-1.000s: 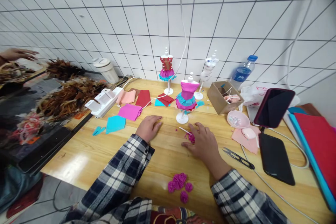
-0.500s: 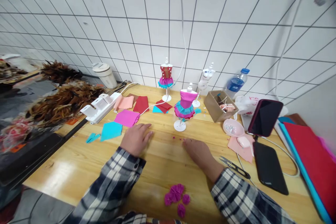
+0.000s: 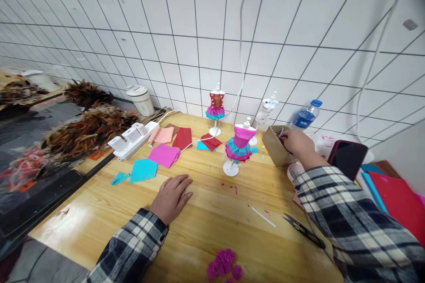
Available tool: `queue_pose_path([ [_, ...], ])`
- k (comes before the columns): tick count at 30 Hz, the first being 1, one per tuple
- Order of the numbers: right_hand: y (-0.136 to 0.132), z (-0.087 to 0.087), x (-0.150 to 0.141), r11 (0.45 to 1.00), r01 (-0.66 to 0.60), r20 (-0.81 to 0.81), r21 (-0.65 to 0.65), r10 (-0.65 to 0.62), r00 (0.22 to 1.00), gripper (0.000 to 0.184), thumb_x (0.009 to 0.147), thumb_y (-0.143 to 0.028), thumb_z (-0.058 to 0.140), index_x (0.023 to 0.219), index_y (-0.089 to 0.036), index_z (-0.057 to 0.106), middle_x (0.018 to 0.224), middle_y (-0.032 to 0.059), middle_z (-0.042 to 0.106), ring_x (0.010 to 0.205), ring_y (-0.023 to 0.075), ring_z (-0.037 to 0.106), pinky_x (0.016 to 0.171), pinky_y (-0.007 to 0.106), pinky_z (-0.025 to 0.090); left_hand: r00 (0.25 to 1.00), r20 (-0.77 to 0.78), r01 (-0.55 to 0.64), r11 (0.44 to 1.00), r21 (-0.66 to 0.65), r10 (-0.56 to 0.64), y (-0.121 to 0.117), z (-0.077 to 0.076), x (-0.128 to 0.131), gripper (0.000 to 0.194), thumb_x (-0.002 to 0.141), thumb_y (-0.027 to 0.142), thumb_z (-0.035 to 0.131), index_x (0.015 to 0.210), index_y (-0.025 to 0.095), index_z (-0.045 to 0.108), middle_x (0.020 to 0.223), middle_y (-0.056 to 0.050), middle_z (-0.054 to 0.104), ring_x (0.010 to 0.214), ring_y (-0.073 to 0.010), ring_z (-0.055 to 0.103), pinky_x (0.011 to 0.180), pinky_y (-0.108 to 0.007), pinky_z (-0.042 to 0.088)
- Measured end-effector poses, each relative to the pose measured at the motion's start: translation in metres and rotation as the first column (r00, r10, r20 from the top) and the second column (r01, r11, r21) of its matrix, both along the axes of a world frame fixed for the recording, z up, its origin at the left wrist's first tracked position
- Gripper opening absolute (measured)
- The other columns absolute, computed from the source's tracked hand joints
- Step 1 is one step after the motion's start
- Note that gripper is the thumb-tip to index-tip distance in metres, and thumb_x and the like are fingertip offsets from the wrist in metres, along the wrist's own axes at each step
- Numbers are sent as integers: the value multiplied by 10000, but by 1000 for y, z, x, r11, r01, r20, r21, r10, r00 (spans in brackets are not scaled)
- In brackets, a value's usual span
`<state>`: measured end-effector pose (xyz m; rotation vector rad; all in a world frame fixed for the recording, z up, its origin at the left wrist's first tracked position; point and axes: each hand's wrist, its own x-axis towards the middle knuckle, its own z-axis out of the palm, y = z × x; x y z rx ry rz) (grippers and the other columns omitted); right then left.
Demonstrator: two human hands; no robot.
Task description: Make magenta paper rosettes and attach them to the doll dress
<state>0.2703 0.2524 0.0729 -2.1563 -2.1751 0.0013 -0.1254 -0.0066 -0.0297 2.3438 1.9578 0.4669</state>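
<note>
My left hand [image 3: 171, 196] rests on the wooden table, palm down, fingers stretched out. A small pale bit shows between its thumb and forefinger, too small to name. My right hand [image 3: 296, 143] reaches into the cardboard box [image 3: 276, 148]; its fingertips are partly hidden inside. Between the hands stands a miniature dress form in a pink top and ruffled blue-and-pink skirt [image 3: 239, 143]. A thin white strip [image 3: 263, 216] and pink scraps lie in front of it. Gathered magenta fabric rosettes [image 3: 224, 261] sit at the near edge.
Thread snips [image 3: 303, 230] lie near my right forearm. Coloured fabric pieces [image 3: 164, 155] and a white power strip [image 3: 133, 141] are on the left. Behind stand a second dressed form [image 3: 216, 106], a white form [image 3: 268, 107] and a water bottle [image 3: 304, 117]. A phone [image 3: 347, 161] leans right.
My right hand has moved from the table middle, right and away, into the cardboard box. The white strip now shows near where that hand was. My left hand stays on the table.
</note>
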Motion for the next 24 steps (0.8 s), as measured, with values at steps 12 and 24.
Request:
queue_pose_path([
  [12, 29, -1, 12, 967, -130, -1, -219, 133, 991, 200, 726, -278, 654, 876, -181, 744, 767, 77, 715, 693, 182, 631, 615, 258, 413, 999, 32, -13, 1000, -2, 13, 4, 6, 1, 349, 927, 418, 459, 1196, 238, 589, 1266, -95, 602, 1169, -256, 552, 997, -454, 435],
  [24, 23, 17, 16, 996, -46, -99, -75, 38, 994, 252, 749, -286, 624, 969, -237, 738, 856, 38, 726, 712, 185, 623, 627, 280, 415, 1000, 26, -12, 1000, -4, 12, 5, 4, 0, 348, 933, 425, 452, 1201, 244, 580, 1272, -95, 591, 1172, -257, 542, 994, -453, 425],
])
